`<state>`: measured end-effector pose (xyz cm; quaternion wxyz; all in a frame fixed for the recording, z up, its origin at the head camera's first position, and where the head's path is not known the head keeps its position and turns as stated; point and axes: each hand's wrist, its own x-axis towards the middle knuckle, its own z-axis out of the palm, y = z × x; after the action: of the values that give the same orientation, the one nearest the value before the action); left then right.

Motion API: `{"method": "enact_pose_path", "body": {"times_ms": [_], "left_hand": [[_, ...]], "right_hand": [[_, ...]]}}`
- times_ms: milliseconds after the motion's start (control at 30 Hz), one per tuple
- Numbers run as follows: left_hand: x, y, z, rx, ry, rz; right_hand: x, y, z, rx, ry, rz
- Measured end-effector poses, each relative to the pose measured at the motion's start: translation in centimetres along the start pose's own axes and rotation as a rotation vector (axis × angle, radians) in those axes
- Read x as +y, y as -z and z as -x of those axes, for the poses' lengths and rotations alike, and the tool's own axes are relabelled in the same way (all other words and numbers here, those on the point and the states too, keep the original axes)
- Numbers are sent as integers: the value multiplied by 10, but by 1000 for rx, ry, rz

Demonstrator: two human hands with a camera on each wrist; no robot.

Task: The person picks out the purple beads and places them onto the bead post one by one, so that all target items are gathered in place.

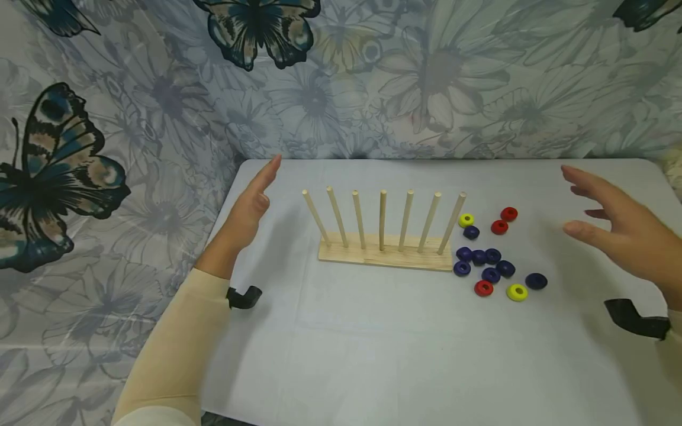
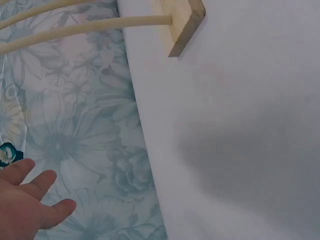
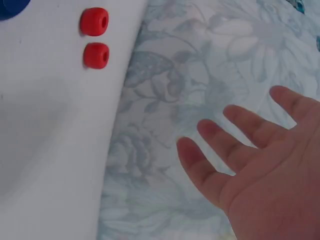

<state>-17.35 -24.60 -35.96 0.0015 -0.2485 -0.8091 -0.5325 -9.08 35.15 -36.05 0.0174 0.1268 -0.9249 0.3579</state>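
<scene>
A wooden pegboard with several upright bare pegs stands mid-table. To its right lie loose beads with holes: several dark blue ones, two yellow ones and red ones. My left hand is held up left of the pegboard, fingers straight, holding nothing. Raised right of the beads, my right hand has its fingers spread and holds nothing. The right wrist view shows this hand palm-on, with two red beads on the table beyond. One end of the pegboard appears in the left wrist view.
The table has a white cover. Patterned fabric with flowers and butterflies hangs behind it and along the left side. A black strap piece juts from the left wrist and another from the right.
</scene>
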Motion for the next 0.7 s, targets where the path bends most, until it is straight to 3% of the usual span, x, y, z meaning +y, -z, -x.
{"method": "enact_pose_path", "body": {"times_ms": [233, 367, 567, 700], "left_hand": [[-15, -18, 7, 96, 97, 255], [-28, -30, 11, 127, 84, 363], [-43, -49, 16, 157, 92, 541], [-54, -64, 17, 144, 91, 646]], "right_hand": [[24, -15, 15, 91, -7, -111], [37, -25, 19, 96, -24, -154], [51, -41, 23, 60, -133, -164], [61, -51, 29, 50, -156, -203]]}}
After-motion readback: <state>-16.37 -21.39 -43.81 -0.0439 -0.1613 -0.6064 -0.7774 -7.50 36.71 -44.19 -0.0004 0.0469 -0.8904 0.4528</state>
